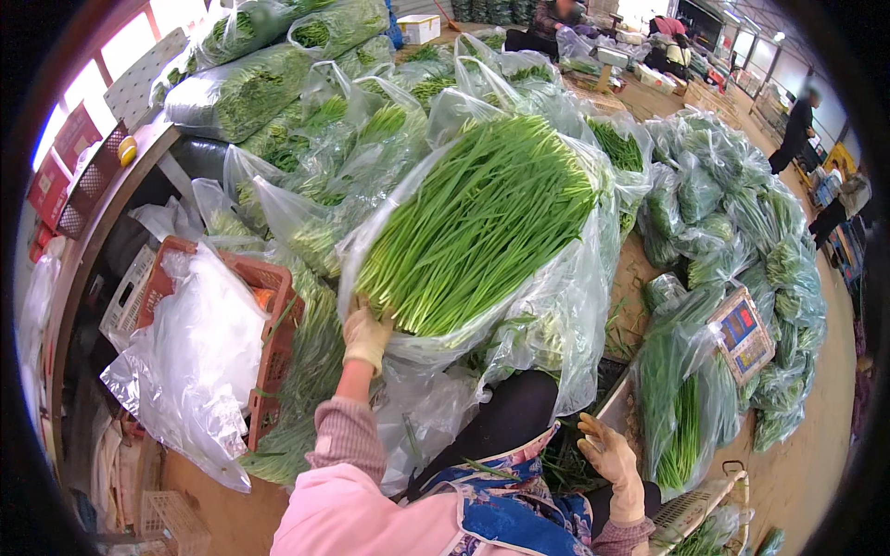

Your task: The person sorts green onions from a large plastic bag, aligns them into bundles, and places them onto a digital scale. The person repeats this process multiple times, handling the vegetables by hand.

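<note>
Green stalks (pixel 482 222) lie in a gaping clear bag (pixel 561 292), one o'clock of centre. Left hand (pixel 368 338), eight o'clock, touches their lower end; finger closure indeterminable. Right hand (pixel 612 459), five o'clock: fingers apart.

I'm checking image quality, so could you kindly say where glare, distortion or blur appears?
Head view: bright rectangular windowpanes at upper left are overexposed; crinkled clear plastic bags at left show glare; the long brown-edged bench looks bowed; a standing dark-clothed person's head is blurred; long green stalks look sharp.
</note>
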`<state>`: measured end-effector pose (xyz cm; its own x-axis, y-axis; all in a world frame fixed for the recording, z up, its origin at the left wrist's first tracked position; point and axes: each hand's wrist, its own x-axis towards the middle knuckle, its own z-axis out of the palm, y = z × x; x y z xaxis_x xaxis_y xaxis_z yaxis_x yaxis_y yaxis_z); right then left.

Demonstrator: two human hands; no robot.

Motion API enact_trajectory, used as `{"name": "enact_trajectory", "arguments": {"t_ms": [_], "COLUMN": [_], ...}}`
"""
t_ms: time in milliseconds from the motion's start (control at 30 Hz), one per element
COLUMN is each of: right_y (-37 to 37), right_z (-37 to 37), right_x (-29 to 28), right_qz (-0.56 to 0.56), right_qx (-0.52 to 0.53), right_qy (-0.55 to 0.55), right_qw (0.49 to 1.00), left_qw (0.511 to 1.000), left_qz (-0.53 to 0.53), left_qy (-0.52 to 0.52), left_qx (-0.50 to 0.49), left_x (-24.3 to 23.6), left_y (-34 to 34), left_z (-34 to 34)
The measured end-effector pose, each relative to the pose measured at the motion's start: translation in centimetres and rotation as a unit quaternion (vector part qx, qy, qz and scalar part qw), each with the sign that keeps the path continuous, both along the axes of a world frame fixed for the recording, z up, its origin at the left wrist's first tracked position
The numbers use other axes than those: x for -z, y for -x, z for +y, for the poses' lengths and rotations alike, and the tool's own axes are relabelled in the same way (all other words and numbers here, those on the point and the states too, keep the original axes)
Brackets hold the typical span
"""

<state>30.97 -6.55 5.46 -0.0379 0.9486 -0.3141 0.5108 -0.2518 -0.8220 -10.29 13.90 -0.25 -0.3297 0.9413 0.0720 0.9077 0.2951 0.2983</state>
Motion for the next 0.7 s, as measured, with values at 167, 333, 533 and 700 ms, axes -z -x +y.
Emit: {"name": "enact_trajectory", "arguments": {"t_ms": [167, 333, 533, 700], "right_y": [-0.9, 1.2, 3.1, 5.2], "right_z": [-0.6, 0.1, 2.2, 4.1], "right_x": [1.8, 0.3, -0.6, -2.6], "right_qz": [-0.017, 0.012, 0.062, 0.086], "right_qx": [-0.003, -0.004, -0.043, -0.103], "right_qy": [0.005, -0.005, -0.007, 0.011], "right_qw": [1.000, 1.000, 0.997, 0.991], "left_qw": [0.972, 0.986, 0.988, 0.969], "left_qz": [-0.110, -0.076, -0.038, -0.154], "left_qy": [-0.177, -0.004, 0.105, 0.154], "left_qx": [0.104, 0.151, 0.103, 0.116], "left_x": [-2.1, -5.9, -4.3, -3.1], "left_y": [-0.5, -4.3, -6.7, -6.6], "left_z": [-0.3, -1.2, -1.6, -0.9]}}
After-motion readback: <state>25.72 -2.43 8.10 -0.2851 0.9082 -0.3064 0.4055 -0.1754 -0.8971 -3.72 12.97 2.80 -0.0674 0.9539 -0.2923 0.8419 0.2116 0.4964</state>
